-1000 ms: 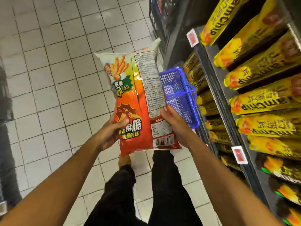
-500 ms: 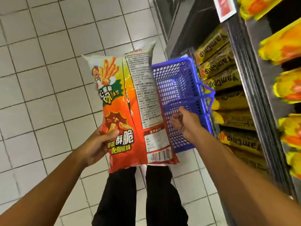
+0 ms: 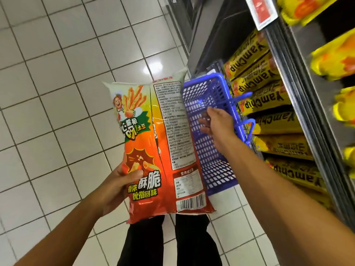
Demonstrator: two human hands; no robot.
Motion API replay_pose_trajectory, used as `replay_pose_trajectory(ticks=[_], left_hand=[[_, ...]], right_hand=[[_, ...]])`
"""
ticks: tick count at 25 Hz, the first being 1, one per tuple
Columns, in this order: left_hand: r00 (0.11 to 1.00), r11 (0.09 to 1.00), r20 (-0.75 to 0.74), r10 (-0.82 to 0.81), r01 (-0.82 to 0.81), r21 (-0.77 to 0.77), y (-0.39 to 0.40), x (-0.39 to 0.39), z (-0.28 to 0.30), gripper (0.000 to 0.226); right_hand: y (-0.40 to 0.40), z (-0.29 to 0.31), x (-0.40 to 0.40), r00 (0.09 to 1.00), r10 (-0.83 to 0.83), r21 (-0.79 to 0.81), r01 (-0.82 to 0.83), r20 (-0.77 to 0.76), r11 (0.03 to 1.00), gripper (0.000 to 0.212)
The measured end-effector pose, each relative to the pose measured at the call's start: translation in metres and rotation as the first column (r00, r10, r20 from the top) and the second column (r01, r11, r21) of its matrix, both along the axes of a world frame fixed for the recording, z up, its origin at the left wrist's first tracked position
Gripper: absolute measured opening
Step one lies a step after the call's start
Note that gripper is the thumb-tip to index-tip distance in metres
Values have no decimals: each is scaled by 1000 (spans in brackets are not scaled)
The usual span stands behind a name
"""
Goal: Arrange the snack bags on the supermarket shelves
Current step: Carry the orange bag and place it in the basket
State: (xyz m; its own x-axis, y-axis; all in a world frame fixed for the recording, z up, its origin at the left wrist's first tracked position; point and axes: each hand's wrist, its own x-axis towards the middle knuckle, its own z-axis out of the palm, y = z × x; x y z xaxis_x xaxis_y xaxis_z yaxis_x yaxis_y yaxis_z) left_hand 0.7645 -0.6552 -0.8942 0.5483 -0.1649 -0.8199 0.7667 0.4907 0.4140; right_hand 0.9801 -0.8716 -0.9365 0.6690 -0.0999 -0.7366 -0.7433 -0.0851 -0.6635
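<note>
Head view: my left hand [image 3: 117, 186] alone pinches the tall orange foil snack bag [image 3: 159, 148] low down, above the floor; my right hand [image 3: 216, 124] hovers loosely open over the blue plastic mesh basket [image 3: 213, 169]. I judge the top-heavy bag could tip and slip free.

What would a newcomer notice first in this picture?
A big orange snack bag fills the centre, gripped at its lower edge by the left hand. Behind it the right hand reaches over a blue basket, beside shelves of yellow YamChip packs on the right.
</note>
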Motion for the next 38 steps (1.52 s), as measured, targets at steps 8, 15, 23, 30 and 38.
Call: replay_pose_trajectory(ticks=[8, 15, 23, 30, 38], left_hand=[[999, 999, 45, 30, -31, 23, 30, 18, -7, 77], [1000, 999, 27, 1, -3, 49, 19, 18, 6, 95], [999, 998, 22, -41, 40, 48, -3, 20, 27, 86], [985, 984, -16, -173, 173, 48, -42, 16, 17, 90], [948, 940, -18, -318, 318, 126, -101, 38, 26, 69]], right_hand=[[23, -22, 25, 873, 488, -284, -467, 2, 837, 13], [-20, 0, -11, 201, 895, -551, -832, -398, -58, 21], [-110, 3, -105, 88, 856, -184, -983, -509, -8, 18], [-118, 15, -128, 878, 389, 185, -349, -278, 919, 62], [-124, 40, -113, 914, 366, 318, -299, -176, 900, 102]])
